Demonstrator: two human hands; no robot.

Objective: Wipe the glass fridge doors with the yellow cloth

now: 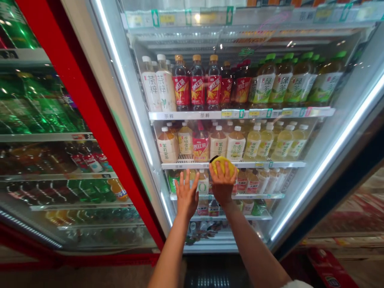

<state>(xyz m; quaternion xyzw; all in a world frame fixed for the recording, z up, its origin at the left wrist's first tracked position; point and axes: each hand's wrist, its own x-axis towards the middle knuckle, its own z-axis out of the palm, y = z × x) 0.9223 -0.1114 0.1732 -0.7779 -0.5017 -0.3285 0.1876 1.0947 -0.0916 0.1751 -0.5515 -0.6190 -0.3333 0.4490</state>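
Observation:
Both of my arms reach forward to the drinks fridge, whose glass door [192,44] shows faint reflections. Under my right hand [223,182] is a yellow cloth [225,163] with a dark edge, held flat towards the glass at the height of a shelf edge. To its left, my left hand [187,194] is raised with its fingers spread and nothing in it. Whether its palm touches the glass I cannot tell. Behind the hands stand bottled teas, among them a red-labelled bottle [200,144] and white-capped bottles [218,142].
A red-framed fridge [120,168] with green bottles stands at the left. Higher up, a shelf [207,115] carries red-labelled and green-capped bottles [265,82]. Bright light strips [126,84] run down both sides. A red object [330,266] lies low at the right.

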